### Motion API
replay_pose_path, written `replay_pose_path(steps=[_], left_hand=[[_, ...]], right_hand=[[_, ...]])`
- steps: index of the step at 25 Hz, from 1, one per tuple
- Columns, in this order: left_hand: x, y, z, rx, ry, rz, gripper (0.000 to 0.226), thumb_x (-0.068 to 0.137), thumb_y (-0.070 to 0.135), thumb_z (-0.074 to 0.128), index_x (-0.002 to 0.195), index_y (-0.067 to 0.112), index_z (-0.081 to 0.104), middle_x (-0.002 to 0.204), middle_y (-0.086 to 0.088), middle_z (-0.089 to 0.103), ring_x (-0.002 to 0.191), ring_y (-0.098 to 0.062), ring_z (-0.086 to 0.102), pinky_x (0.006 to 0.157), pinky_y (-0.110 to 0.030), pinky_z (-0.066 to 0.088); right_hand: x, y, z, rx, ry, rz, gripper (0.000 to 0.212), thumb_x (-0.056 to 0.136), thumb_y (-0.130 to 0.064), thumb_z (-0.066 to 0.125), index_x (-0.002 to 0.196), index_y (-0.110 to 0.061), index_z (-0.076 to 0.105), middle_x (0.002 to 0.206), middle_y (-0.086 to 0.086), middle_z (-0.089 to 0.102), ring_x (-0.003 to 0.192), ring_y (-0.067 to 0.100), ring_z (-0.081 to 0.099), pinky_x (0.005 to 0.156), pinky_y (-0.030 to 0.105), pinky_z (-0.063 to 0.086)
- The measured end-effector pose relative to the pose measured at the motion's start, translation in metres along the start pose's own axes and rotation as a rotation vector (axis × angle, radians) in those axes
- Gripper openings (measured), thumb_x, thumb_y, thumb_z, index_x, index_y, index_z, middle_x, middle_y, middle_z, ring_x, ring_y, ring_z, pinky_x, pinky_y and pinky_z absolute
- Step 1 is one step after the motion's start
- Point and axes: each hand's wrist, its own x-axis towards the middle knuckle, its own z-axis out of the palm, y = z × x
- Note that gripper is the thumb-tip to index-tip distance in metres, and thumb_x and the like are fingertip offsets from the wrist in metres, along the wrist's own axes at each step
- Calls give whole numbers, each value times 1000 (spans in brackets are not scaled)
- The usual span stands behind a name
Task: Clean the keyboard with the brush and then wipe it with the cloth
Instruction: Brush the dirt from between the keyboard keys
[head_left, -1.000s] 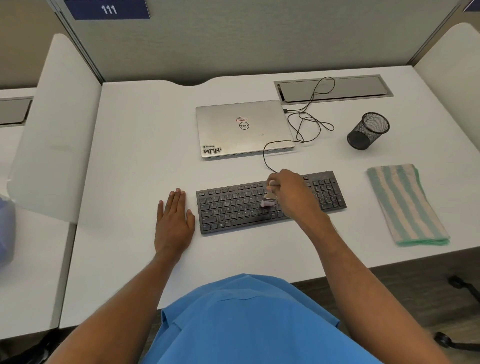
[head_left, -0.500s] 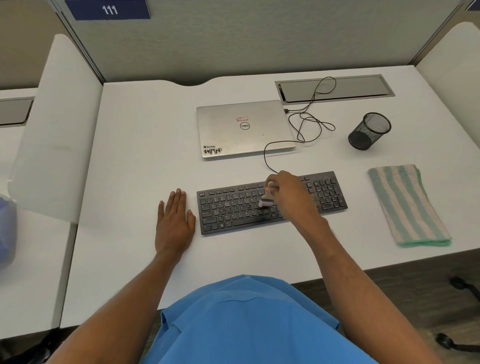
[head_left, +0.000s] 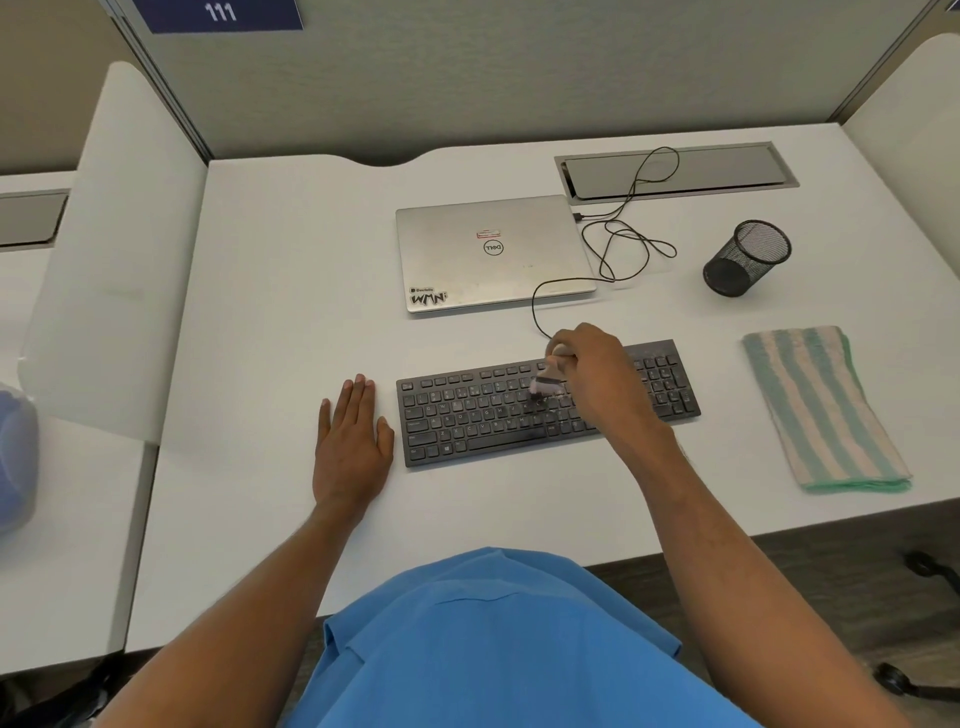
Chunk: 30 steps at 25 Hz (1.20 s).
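**A:** so where's the brush at?

**B:** right hand (head_left: 597, 371) has its fingers curled round the brush (head_left: 549, 375), bristles down on the flat black keyboard (head_left: 467, 421), mid-desk (head_left: 260, 260).

**A:** and the left?

**B:** left hand (head_left: 350, 441) lies flat, palm down, just beside the keyboard. Striped folded cloth (head_left: 823, 408) sits off right.

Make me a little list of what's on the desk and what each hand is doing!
right hand: grips the brush, bristles down on the keyboard
left hand: flat on the desk, just left of the keyboard
cloth: striped, folded, lying right of the keyboard, nobody touching it
laptop: closed, behind the keyboard
mesh cup: black, behind the cloth
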Motion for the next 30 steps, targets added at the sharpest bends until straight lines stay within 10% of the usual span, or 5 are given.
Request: replay_pose_path(steps=[22, 26, 30], left_hand=[[0, 0, 0, -11, -10, -3, 69, 104, 37, 25, 166, 8, 29, 174, -5, 26, 162, -16, 16, 134, -43, 4], [0, 1, -1, -13, -3, 0, 69, 104, 37, 24, 165, 8, 30, 173, -6, 27, 162, -17, 17, 134, -43, 5], [0, 1, -1, -13, -2, -1, 68, 104, 37, 25, 165, 8, 31, 173, -6, 27, 162, -18, 18, 134, -43, 5]], right_hand=[[3, -19, 19, -18, -198, 36, 22, 95, 10, 52, 105, 0, 68, 92, 3, 61, 72, 1, 60, 43, 1, 35], [4, -6, 19, -96, -64, 62, 18, 99, -10, 49, 109, -13, 63, 112, 10, 59, 89, 20, 62, 75, 26, 55], [3, -17, 29, -85, -123, -45, 21, 102, -7, 48, 115, -3, 63, 108, 9, 53, 76, 4, 54, 59, 4, 39]])
